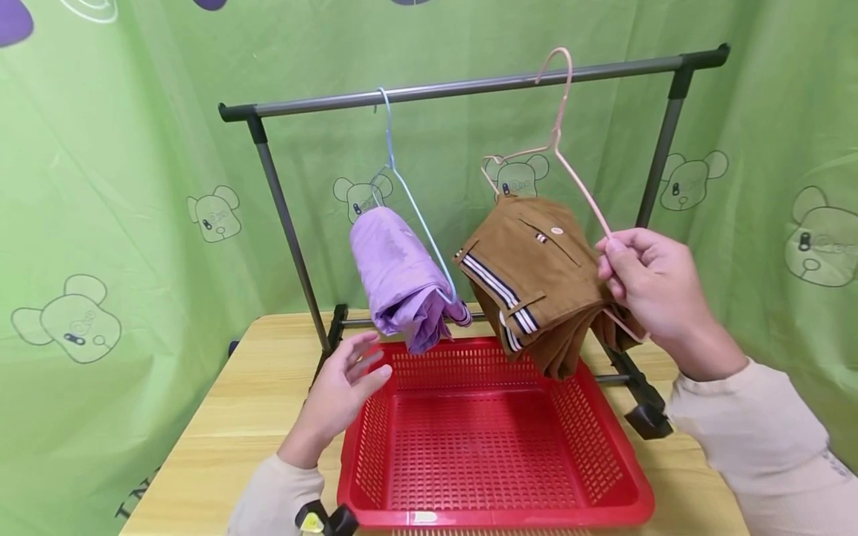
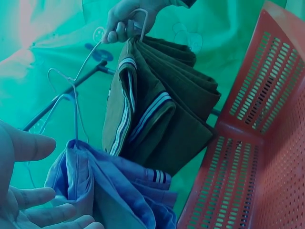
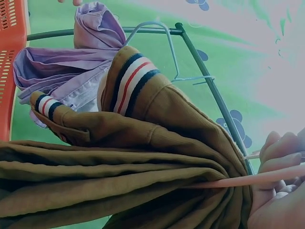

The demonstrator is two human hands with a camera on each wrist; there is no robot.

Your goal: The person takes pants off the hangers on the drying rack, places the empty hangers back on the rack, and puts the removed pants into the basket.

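Note:
My right hand (image 1: pixel 660 290) pinches the lower right side of a pink hanger (image 1: pixel 582 186), its hook at the rack's bar. Folded brown trousers (image 1: pixel 529 253) with a striped waistband hang over that hanger. In the right wrist view, the trousers (image 3: pixel 157 119) bunch close beside the right hand (image 3: pixel 281 186). To their left, a folded lilac garment (image 1: pixel 402 260) hangs from a blue hanger (image 1: pixel 415 205) hooked on the bar. My left hand (image 1: pixel 338 391) is held with fingers apart below the lilac garment, near the basket's left rim. Nothing is in it, and the left wrist view shows its fingers (image 2: pixel 47 212) extended.
A grey clothes rack with a horizontal bar (image 1: pixel 462 88) stands on the wooden table (image 1: pixel 221 417). A red perforated basket (image 1: pixel 496 515) sits at the front, between the arms and below both garments. Behind everything hangs a green curtain (image 1: pixel 121 186) with bear drawings.

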